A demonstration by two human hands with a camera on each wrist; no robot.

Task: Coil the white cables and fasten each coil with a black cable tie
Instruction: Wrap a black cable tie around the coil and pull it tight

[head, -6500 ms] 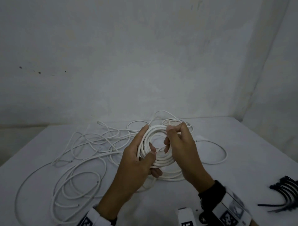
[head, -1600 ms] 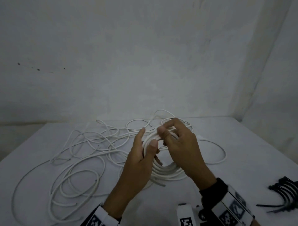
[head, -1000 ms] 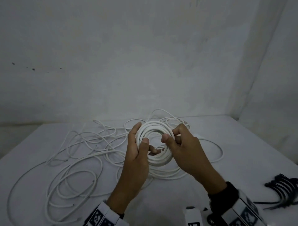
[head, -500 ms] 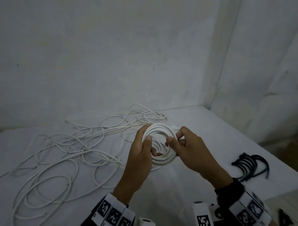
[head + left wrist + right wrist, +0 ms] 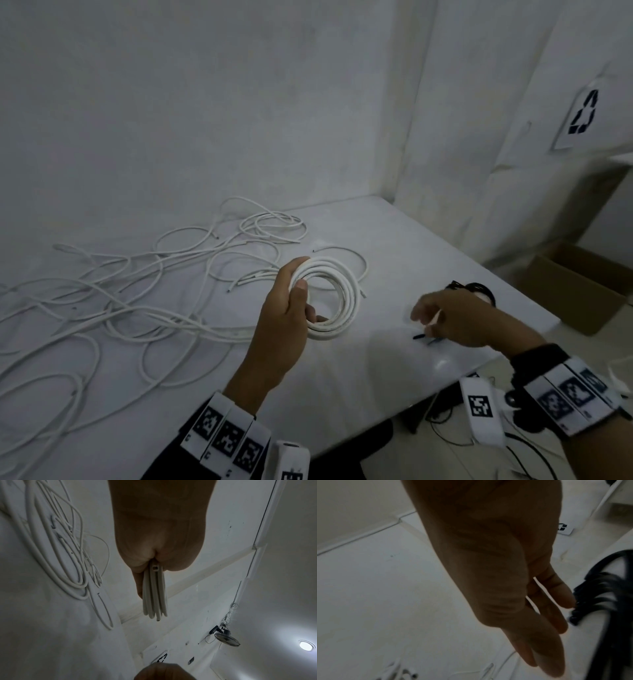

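A white cable coil (image 5: pixel 337 301) is held above the table, and my left hand (image 5: pixel 303 299) grips its left side with thumb and fingers. The left wrist view shows the coil (image 5: pixel 154 595) edge-on, sticking out from my left hand (image 5: pixel 154 574). My right hand (image 5: pixel 431 320) is off the coil, low over the table to the right and blurred. Its fingers (image 5: pixel 544 635) lie straight and hold nothing. The bundle of black cable ties (image 5: pixel 599 595) lies right beside them, partly hidden behind the hand, with the ties' ends (image 5: pixel 423 337) showing.
Several loose white cables (image 5: pixel 137 301) sprawl over the table's left and back. The table's right edge (image 5: pixel 534 308) is close to the ties. A cardboard box (image 5: pixel 582 284) stands on the floor beyond it. Walls close in behind and on the right.
My right hand has let go of the coil and moved right to the black ties. My left hand now holds the coil alone. The head view has swung right.
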